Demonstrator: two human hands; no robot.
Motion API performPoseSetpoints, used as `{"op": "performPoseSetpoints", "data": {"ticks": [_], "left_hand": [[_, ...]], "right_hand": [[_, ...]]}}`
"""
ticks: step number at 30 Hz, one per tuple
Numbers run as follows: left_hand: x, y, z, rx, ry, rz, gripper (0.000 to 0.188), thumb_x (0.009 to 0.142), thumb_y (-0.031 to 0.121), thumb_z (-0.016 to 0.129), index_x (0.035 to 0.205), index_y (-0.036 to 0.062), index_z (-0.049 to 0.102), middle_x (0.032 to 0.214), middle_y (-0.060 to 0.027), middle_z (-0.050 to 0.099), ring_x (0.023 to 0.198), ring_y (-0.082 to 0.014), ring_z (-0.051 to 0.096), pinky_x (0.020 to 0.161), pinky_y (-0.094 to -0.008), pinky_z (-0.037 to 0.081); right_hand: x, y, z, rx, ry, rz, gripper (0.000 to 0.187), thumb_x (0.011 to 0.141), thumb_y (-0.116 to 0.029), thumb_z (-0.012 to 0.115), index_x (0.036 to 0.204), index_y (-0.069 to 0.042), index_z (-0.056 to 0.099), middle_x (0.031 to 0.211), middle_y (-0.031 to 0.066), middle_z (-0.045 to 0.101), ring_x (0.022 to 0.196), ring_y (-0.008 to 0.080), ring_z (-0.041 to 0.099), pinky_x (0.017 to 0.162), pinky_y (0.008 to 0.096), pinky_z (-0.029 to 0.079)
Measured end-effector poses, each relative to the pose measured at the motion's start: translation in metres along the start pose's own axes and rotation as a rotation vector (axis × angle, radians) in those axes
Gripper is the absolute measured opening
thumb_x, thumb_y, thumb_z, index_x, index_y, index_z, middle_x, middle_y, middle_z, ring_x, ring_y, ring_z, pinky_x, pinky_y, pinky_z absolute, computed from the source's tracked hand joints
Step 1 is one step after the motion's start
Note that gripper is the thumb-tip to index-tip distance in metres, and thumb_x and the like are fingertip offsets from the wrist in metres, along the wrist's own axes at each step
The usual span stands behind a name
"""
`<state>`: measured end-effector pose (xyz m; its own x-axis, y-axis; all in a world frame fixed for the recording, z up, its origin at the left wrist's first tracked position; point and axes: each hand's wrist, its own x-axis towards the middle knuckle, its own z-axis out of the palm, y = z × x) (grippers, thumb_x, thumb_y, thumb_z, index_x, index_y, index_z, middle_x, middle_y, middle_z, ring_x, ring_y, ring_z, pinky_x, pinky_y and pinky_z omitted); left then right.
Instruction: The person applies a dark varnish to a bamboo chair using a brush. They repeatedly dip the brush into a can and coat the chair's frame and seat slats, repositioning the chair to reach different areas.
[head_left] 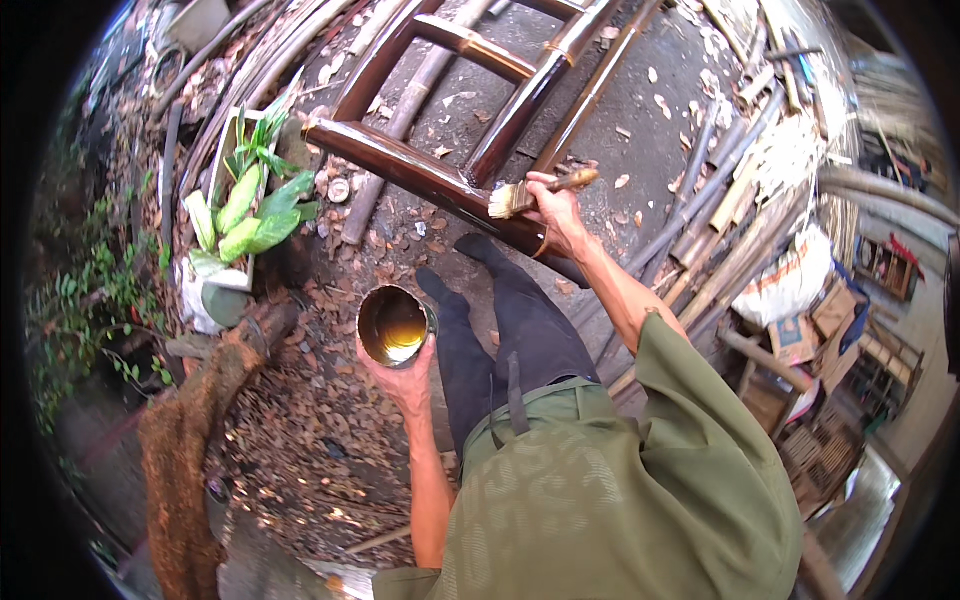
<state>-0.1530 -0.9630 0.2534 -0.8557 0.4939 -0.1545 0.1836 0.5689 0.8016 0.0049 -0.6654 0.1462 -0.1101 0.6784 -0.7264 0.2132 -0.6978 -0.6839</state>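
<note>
My left hand (404,384) is wrapped round an open can (366,312) with amber, glossy liquid (400,333) in it. In my right hand (561,216) is a paintbrush (513,200) with pale bristles and a brown handle. The bristles are at the near rail of a dark brown, shiny bamboo frame (395,158); whether they touch it I cannot tell. This frame has thick poles and crossbars and reaches away past the top edge. My can is nearer to me, to the left of my legs and apart from the frame.
A leafy potted plant (242,226) stands at the left, behind a thick brown log (182,470). Bamboo poles (700,200) lie piled at the right, near a white sack (790,280) and cardboard boxes (832,308). Dry leaves (310,440) litter the dirt ground.
</note>
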Motion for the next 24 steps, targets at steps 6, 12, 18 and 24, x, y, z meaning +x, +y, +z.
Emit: {"op": "performPoseSetpoints", "data": {"ticks": [6, 12, 18, 24], "left_hand": [[0.012, -0.020, -0.024, -0.004, -0.091, 0.082, 0.104, 0.064, 0.030, 0.092, 0.144, 0.0018, 0.031, 0.135, -0.0199, 0.046, 0.124, -0.0336, 0.049, 0.105, -0.0437, 0.040], [0.035, -0.032, -0.060, -0.061, -0.212, 0.183, 0.103, 0.061, 0.026, 0.093, 0.143, 0.0025, 0.034, 0.135, -0.0180, 0.047, 0.123, -0.0333, 0.050, 0.105, -0.0427, 0.040], [0.052, -0.046, -0.099, -0.022, -0.190, 0.230, 0.101, 0.058, 0.016, 0.093, 0.141, 0.0032, 0.037, 0.134, -0.0158, 0.048, 0.123, -0.0315, 0.050, 0.106, -0.0406, 0.039], [0.063, -0.054, -0.105, 0.059, -0.136, 0.188, 0.103, 0.059, 0.020, 0.093, 0.142, 0.0030, 0.035, 0.134, -0.0173, 0.048, 0.123, -0.0328, 0.050, 0.105, -0.0416, 0.041]], "right_hand": [[-0.055, 0.088, -0.177, -0.646, 0.489, -0.187, 0.028, 0.083, -0.027, 0.066, 0.105, -0.012, 0.074, 0.087, 0.0048, 0.074, 0.076, 0.0176, 0.071, 0.072, 0.0323, 0.057], [-0.096, 0.109, -0.052, -0.523, 0.484, -0.614, 0.020, 0.087, -0.020, 0.063, 0.103, -0.014, 0.072, 0.099, 0.0081, 0.071, 0.093, 0.0232, 0.067, 0.086, 0.0332, 0.051], [-0.120, 0.125, -0.051, -0.460, 0.940, -0.503, 0.021, 0.091, -0.014, 0.060, 0.108, -0.009, 0.070, 0.106, 0.0089, 0.071, 0.099, 0.0230, 0.066, 0.088, 0.0344, 0.051], [-0.068, 0.082, 0.092, -0.236, 0.325, -0.755, 0.020, 0.090, -0.013, 0.066, 0.108, -0.004, 0.070, 0.110, 0.0098, 0.070, 0.105, 0.0189, 0.064, 0.093, 0.0310, 0.049]]}}
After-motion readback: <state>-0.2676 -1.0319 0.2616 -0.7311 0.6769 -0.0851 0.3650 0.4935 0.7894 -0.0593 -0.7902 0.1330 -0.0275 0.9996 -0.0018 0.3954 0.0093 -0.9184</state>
